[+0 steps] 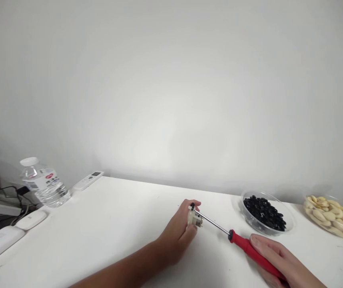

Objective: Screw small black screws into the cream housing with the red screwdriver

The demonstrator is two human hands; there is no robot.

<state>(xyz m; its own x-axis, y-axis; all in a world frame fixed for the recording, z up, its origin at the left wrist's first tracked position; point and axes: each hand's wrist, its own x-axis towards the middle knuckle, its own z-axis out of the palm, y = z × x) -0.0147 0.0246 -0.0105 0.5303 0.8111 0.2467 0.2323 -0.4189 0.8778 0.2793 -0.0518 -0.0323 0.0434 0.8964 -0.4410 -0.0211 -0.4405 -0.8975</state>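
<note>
My left hand (179, 234) is closed on a small motor-like part (193, 218) with a cream plastic housing, a metal section and a black bit on top. Thumb and fingers pinch it just above the white table. My right hand (279, 256) wraps round the red handle of a screwdriver (245, 244). Its metal shaft slants up to the left, and the tip meets the upper side of the part near the black bit. Whether the tip sits in a screw is too small to tell. The handle's far end is partly hidden by my right hand.
A clear bowl of glossy black pieces (264, 214) stands right of the screwdriver. Beyond it is a clear bowl of cream pieces (333, 216). On the left are a water bottle (47, 182), a remote control (89, 181) and white devices (32, 219). A wall (171, 100) rises behind the table (123, 224).
</note>
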